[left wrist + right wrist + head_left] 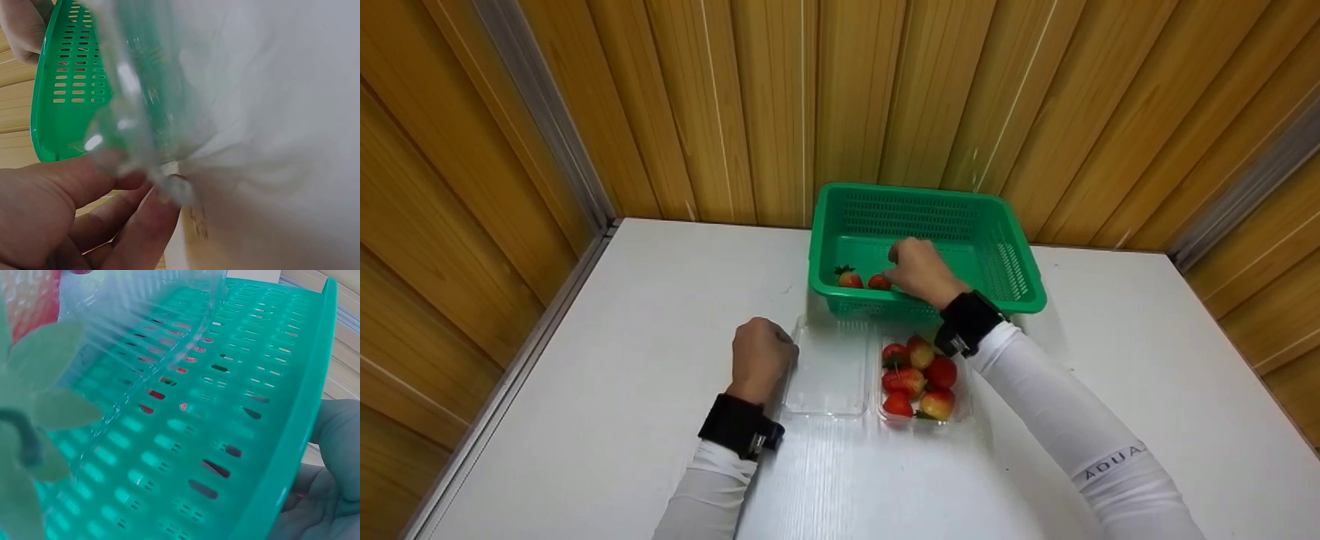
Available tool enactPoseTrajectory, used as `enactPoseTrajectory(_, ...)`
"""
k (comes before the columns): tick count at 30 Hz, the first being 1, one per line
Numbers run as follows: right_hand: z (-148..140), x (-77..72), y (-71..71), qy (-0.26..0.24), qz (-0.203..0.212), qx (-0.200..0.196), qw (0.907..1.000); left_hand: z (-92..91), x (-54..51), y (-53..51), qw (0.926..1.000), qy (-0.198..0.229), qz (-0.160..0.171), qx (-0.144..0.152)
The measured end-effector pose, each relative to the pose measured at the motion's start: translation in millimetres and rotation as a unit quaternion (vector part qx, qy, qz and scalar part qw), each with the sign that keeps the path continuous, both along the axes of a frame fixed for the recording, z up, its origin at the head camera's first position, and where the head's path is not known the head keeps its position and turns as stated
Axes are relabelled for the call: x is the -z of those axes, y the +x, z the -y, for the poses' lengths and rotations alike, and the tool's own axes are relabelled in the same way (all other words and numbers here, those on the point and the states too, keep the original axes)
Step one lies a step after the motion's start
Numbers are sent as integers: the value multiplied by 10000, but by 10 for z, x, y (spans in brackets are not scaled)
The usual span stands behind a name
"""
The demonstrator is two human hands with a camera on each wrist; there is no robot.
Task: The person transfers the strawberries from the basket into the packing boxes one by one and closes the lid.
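Note:
My left hand [761, 358] pinches the left edge of the clear plastic lid [831, 375]; in the left wrist view its thumb and fingertips [151, 216] meet on the clear rim. The lid lies beside a clear box of several red and yellow strawberries [904, 381]. My right hand [922, 270] reaches over the front rim of the green basket [926, 196], near two strawberries [879, 282] inside; whether it holds one is hidden. A leafy strawberry [34, 309] in the box looms close in the right wrist view, with the basket wall between it and my right hand [332, 478].
The basket stands at the back of the white table [585, 420], close to the wood-patterned wall [750, 112]. The strawberry box sits just in front of the basket, under my right wrist.

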State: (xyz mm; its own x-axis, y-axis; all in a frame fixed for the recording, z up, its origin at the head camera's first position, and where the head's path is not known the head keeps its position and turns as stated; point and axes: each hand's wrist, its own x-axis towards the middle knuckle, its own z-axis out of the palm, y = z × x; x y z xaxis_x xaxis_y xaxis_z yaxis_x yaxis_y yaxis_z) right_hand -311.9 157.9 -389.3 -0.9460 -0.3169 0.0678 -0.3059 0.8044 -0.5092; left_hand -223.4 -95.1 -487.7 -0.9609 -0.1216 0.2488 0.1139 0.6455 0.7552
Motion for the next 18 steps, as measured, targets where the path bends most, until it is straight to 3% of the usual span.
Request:
enactPoseTrajectory(8,58,17,-46,87,324,228,9992,1,-8,2,10000,52,14,50)
enactPoseTrajectory(18,114,127,-142,103,410,322,9986,-6,-14,16,10000,44,-19,31)
